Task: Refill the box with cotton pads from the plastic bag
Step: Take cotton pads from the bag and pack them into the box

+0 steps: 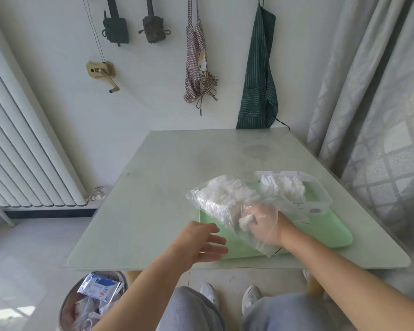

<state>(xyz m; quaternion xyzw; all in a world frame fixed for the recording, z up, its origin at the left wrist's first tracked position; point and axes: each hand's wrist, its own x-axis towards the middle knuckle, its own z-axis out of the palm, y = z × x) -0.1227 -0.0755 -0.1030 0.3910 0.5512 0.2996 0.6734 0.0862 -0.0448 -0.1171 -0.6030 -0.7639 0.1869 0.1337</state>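
I see the right hand [263, 223] inside the plastic bag [208, 199], through its open near end. Its fingers are curled around a small bunch of cotton pads [245, 222]; the rest of the pads fill the far left part of the bag, just beyond the fingers. The left hand [201, 242] is open, with relaxed fingers spread. It is beside the near left corner of the tray [332, 232] and holds nothing; I cannot tell if it touches the bag.

The box [320, 199] stands on the far right part of the tray, just to the right of the bag, with no lid on it. Inside I see a loose heap of other pads [282, 187], mostly in its left half. On the floor at the near left there is a bin [67, 304] with wrappers and crumpled plastic in it.

The bag is thin, clear and wrinkled. The box is rectangular, of clear hard plastic, with a barcode label on its near wall. The pads are white and soft. The tray is pale green with rounded corners, and the worktop [177, 168] is smooth, pale and slightly glossy.
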